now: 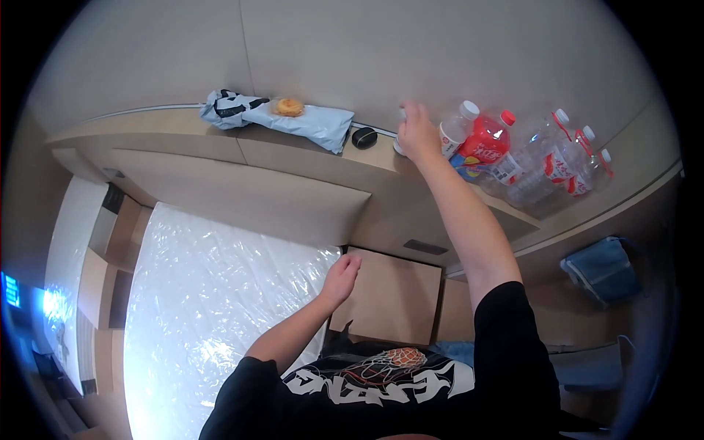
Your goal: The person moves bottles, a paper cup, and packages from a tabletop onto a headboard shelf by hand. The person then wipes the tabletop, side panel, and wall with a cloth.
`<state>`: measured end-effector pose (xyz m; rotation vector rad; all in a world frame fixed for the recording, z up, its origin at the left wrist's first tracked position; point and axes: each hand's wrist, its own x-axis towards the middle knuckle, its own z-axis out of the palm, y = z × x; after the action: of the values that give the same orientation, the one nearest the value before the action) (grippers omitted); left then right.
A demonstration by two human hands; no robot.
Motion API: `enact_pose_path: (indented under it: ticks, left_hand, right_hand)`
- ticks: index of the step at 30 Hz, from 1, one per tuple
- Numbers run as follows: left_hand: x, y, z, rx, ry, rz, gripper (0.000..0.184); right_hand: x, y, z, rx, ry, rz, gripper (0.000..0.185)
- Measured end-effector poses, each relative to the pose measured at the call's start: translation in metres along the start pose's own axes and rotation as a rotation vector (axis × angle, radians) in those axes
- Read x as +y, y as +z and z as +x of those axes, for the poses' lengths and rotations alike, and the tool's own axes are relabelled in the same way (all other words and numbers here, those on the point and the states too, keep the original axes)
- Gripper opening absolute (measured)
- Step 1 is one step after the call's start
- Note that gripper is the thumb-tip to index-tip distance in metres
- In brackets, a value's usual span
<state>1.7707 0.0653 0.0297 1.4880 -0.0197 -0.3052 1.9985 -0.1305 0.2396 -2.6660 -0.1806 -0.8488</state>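
My right hand (418, 134) is raised to the wooden ledge. Its fingers are wrapped round a small pale container (398, 147), mostly hidden by the hand. Just right of this hand stand a clear bottle with a white cap (456, 130) and a red bottle with a red cap (485, 144). To its left, a round black object (364, 138) rests on the ledge. Lower down, my left hand (342, 277) hovers near the bedside cabinet with its fingers curled in, and nothing shows in them.
Several large clear bottles (546, 163) stand farther right on the ledge (308, 152). A grey-white plastic package (315, 125) lies on the left, with a small wrapped bun-like item (289, 108) on it. Below are a plastic-covered mattress (220, 293), a cabinet (396, 293) and blue cloth (603, 270).
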Motion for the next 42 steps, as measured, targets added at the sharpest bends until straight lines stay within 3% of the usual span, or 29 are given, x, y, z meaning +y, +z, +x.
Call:
enact_pose_path:
  ticks: [5,11,14,20,23,27,29,31,33,35,37,38,40,41,42]
  left_hand:
    - [0.004,-0.008,-0.022,0.027,-0.025,0.197,0.039]
    - [-0.018,-0.010,-0.034,0.075,-0.067,0.137,0.039]
    - [-0.018,-0.008,-0.045,0.025,-0.137,0.119,0.038]
    - [-0.025,0.007,-0.060,-0.059,-0.143,0.193,0.039]
    - [-0.044,0.021,-0.064,-0.113,-0.017,0.184,0.035]
    - [-0.042,0.052,-0.080,-0.272,-0.066,0.297,0.036]
    - [-0.050,0.074,-0.092,-0.396,-0.120,0.415,0.039]
    - [-0.066,0.103,-0.109,-0.545,-0.049,0.396,0.037]
    - [-0.122,0.125,-0.120,-0.702,0.059,0.250,0.033]
    - [-0.098,0.158,-0.146,-0.947,0.059,0.569,0.033]
    - [-0.047,0.193,-0.191,-1.164,0.003,0.804,0.035]
    - [-0.072,0.226,-0.183,-1.216,-0.005,0.801,0.035]
    - [-0.087,0.255,-0.217,-1.404,-0.066,0.814,0.035]
    - [-0.084,0.266,-0.242,-1.399,0.130,0.863,0.035]
    - [-0.088,0.279,-0.268,-1.464,0.152,0.844,0.034]
  right_hand:
    - [-0.006,-0.008,-0.008,-0.045,-0.077,-0.213,0.041]
    - [-0.020,-0.015,-0.007,-0.168,0.157,-0.286,0.040]
    - [-0.022,-0.025,-0.012,-0.180,0.126,-0.350,0.038]
    - [-0.025,-0.052,-0.027,0.013,-0.144,-0.356,0.038]
    - [-0.039,-0.070,-0.056,0.204,-0.316,-0.237,0.046]
    - [-0.044,-0.092,-0.170,0.117,-0.328,-0.041,0.047]
    - [-0.035,-0.102,-0.254,-0.011,-0.225,0.004,0.048]
    - [-0.027,-0.114,-0.350,-0.230,0.081,0.039,0.046]
    - [-0.029,-0.134,-0.448,-0.205,0.338,0.058,0.043]
    - [-0.030,-0.164,-0.540,-0.196,0.610,0.151,0.035]
    - [-0.028,-0.174,-0.660,0.030,1.019,0.698,0.024]
    - [0.003,-0.182,-0.698,0.131,1.104,0.701,0.018]
    - [-0.032,-0.241,-0.759,0.170,1.321,0.534,0.021]
    - [-0.062,-0.283,-0.767,0.172,1.429,0.484,0.022]
    - [-0.089,-0.317,-0.783,0.172,1.538,0.440,0.023]
